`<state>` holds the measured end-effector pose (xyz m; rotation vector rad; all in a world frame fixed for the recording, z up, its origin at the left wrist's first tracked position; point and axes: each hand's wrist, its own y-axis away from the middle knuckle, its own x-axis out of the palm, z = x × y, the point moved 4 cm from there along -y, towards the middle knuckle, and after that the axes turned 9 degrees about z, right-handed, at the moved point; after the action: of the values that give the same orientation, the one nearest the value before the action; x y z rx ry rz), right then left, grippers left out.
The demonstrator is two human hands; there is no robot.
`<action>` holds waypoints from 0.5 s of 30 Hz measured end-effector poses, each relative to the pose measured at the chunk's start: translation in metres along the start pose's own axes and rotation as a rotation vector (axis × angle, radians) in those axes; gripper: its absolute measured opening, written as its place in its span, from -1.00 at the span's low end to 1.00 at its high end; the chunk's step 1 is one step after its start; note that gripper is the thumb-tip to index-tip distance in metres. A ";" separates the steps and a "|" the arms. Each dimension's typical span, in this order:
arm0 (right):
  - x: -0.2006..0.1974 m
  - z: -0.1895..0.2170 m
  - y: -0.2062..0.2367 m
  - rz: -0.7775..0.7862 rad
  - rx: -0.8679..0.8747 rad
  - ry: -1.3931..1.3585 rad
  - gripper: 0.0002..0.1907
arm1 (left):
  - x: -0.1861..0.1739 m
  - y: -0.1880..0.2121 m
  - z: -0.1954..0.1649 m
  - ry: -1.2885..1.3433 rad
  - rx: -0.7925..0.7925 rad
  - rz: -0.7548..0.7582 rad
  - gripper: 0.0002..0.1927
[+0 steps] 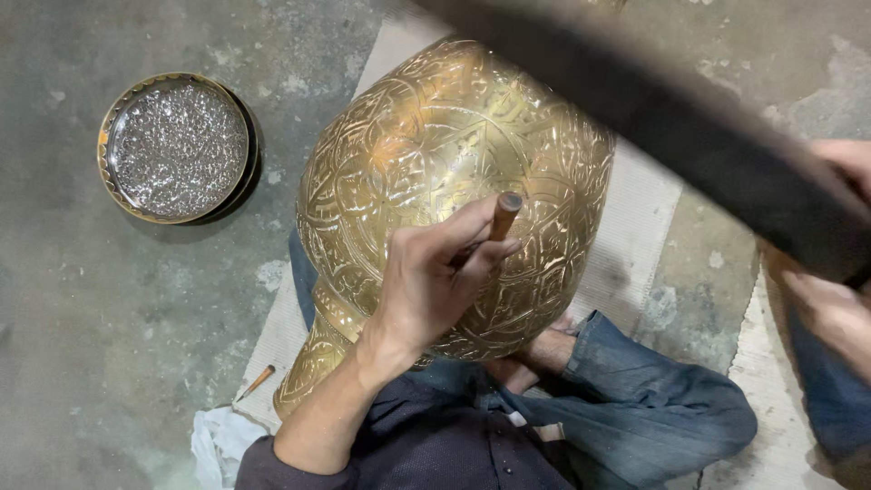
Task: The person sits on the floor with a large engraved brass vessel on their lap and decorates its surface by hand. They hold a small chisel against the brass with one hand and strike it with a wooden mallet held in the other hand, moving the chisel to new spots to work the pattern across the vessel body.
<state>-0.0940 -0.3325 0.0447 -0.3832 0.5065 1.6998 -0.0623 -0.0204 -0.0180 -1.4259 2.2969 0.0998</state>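
A dark blurred hammer handle (726,154) crosses top right; left hand (426,281) pinches a brown chisel (504,214) on the engraved round brass vessel (435,163) (bare floor left); right hand's (830,299) grip unclear.

We see dim floor, soft shadows; strong glare on brass vessel (454,172); dark hammer (717,154) at right blurred.

The person's left hand (426,281) is bare, and the forearm behind it is bare up to a dark purplish-grey sleeve pushed back near the elbow. Below the engraved brass vessel (454,191), faded blue denim trousers cover the legs, creased at the knee, with one cuff turned up beside the vessel's lower edge.
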 end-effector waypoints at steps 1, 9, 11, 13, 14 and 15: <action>-0.001 0.006 0.000 0.001 -0.087 0.220 -0.42 | 0.000 0.001 0.000 -0.005 -0.004 -0.001 -0.64; 0.013 0.051 -0.009 -0.020 -0.135 0.312 -0.50 | -0.003 0.006 -0.016 0.000 0.145 -0.126 -0.69; 0.019 0.058 -0.009 -0.009 -0.177 0.501 -0.52 | -0.004 0.008 -0.016 -0.043 0.039 -0.100 -0.74; 0.022 0.058 -0.009 0.029 -0.181 0.626 -0.54 | -0.005 0.008 -0.017 -0.054 0.008 -0.100 -0.81; 0.022 0.055 -0.009 0.036 -0.163 0.598 -0.55 | -0.005 0.009 -0.019 -0.044 0.026 -0.112 -0.86; 0.020 0.052 -0.009 0.032 -0.139 0.542 -0.56 | -0.005 0.009 -0.020 -0.032 0.047 -0.117 -0.91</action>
<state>-0.0877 -0.2867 0.0777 -0.9536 0.7902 1.6599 -0.0747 -0.0175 0.0010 -1.5203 2.1703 0.0325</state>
